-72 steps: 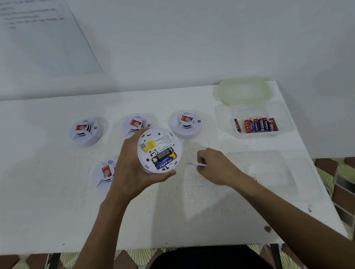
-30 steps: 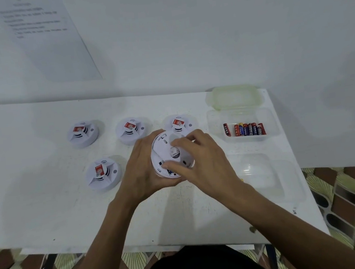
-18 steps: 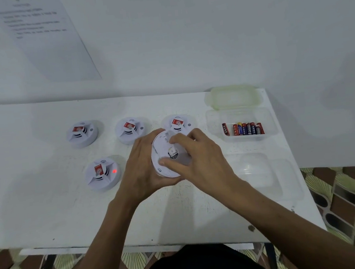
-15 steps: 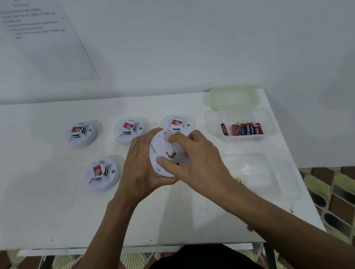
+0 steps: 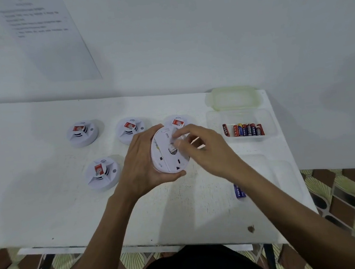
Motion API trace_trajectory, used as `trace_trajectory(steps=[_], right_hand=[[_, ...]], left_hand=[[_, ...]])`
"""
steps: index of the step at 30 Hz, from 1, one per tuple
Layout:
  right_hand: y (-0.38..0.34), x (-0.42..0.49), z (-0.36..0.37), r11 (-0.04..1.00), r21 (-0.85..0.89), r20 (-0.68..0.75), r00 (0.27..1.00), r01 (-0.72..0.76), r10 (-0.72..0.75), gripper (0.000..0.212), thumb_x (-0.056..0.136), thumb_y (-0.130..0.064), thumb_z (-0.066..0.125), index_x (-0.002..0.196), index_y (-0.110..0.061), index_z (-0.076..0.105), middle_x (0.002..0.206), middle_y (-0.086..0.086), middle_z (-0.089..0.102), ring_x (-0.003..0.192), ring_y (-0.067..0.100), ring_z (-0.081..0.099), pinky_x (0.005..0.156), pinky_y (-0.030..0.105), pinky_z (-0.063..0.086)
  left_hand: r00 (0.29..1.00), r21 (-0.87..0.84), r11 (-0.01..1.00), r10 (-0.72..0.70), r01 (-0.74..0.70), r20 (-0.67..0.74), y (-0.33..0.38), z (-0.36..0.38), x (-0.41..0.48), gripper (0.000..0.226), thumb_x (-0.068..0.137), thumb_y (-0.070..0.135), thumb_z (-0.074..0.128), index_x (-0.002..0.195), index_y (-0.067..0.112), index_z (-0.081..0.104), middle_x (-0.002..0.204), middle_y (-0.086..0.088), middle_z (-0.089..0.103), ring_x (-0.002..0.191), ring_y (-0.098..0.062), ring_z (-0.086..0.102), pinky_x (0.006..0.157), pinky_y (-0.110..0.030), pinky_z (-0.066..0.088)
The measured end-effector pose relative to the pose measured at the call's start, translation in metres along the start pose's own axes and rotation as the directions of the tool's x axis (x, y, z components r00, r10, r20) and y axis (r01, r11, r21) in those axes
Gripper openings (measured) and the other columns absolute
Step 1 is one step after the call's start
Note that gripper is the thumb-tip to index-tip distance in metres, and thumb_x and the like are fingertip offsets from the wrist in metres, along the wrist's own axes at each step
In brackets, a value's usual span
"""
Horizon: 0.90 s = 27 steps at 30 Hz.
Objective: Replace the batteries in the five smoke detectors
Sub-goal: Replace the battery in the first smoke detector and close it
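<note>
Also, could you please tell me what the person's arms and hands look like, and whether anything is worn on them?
Both forearms are bare, with no sleeves in view. The left hand and right hand carry no gloves, and no watch, bracelet or ring shows.

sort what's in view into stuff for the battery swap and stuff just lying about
For the job: held detector in left hand, four detectors set down, batteries in the clear tub, loose blue battery.
Lying about: pale lid, second clear tray, printed sheet.
</note>
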State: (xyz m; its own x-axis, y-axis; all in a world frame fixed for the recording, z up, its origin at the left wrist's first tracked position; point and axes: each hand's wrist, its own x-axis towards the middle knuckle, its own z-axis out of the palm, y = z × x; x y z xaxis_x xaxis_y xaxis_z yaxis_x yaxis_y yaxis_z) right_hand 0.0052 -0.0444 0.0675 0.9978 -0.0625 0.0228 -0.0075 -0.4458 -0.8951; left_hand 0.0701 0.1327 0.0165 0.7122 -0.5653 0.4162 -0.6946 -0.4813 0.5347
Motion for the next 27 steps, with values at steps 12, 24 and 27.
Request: trace_trajectory(steps=[12,24,27], right_hand=[[0.007,-0.005,-0.013,0.864,0.445,0.238,0.961,-0.237,0.141,0.034,0.082,-0.04,0.064,0.114,-0.028,0.062,0.103,-0.009,0.074,0.097,0.013,0.071,0.077,0.03,0.06],[0.02,-0.011,-0.024,0.701,0.665,0.212,0.965,-0.259,0.155,0.041,0.099,-0.001,0.046,0.134,-0.021,0.055,0.117,0.004,0.07,0.104,0.031,0.068,0.08,0.05,0.058],[0.016,-0.016,-0.025,0.747,0.63,0.207,0.973,-0.212,0.102,0.042,0.102,-0.006,0.043,0.137,-0.028,0.052,0.122,0.001,0.066,0.103,0.031,0.068,0.076,0.051,0.059]], left_hand=[[0.999,-0.139,0.99,-0.01,0.015,0.033,0.016,-0.004,0.01,0.097,0.061,0.071,0.068,0.138,0.027,0.028,0.135,0.024,0.036,0.123,0.016,0.029,0.102,-0.004,0.023],[0.972,-0.242,0.965,-0.049,0.106,0.231,0.025,-0.015,0.017,0.088,0.065,0.083,0.053,0.134,0.041,0.018,0.14,0.031,0.012,0.12,0.033,0.009,0.098,0.006,0.009],[0.971,-0.291,0.946,-0.077,0.143,0.226,0.025,-0.015,0.012,0.072,0.073,0.081,0.043,0.135,0.053,0.019,0.137,0.051,0.013,0.123,0.029,0.012,0.098,0.006,0.009]])
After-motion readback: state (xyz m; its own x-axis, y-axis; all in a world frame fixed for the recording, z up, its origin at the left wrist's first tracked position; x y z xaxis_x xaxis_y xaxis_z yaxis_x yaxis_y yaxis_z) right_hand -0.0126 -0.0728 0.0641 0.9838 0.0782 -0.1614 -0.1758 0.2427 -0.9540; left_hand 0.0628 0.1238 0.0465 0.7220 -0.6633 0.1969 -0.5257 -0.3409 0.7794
